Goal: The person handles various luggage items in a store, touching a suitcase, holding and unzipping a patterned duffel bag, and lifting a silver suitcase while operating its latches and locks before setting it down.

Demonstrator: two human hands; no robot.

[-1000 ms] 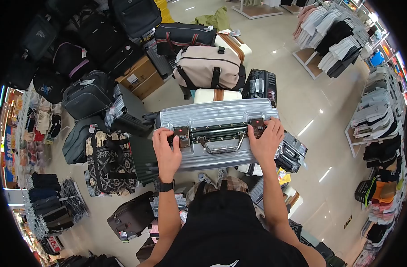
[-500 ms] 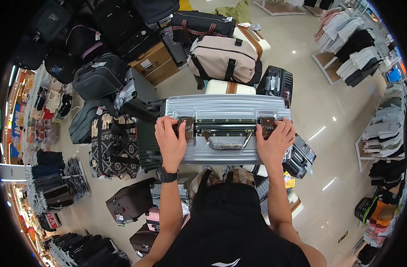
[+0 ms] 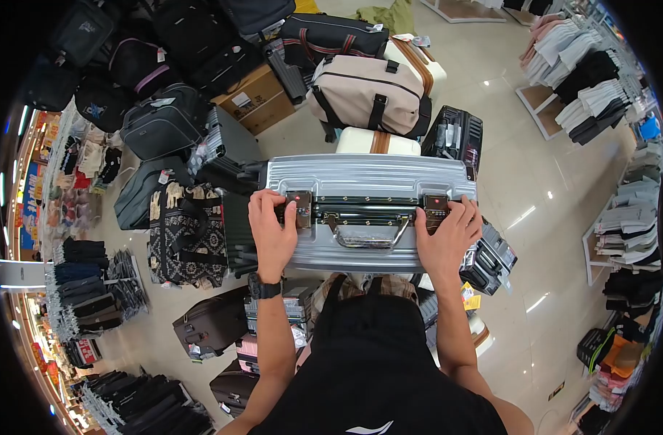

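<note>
A silver ribbed suitcase lies crosswise in front of me, its latch side facing up toward the camera. Along its dark frame are a left latch, a right latch and a carrying handle with a clear wrap. My left hand grips the suitcase at the left latch, thumb on the latch and fingers curled at its outer side. At the right latch my right hand holds the suitcase the same way, with its thumb beside the latch.
Beyond the suitcase stand a beige duffel bag and a cream suitcase. A black suitcase is at the right, a patterned bag at the left. A cardboard box sits behind. Clothes racks line the right side.
The view has shifted, so the surrounding bags and racks appear farther right than a second ago. The suitcase now looks more level. Both hands remain at the latches.
</note>
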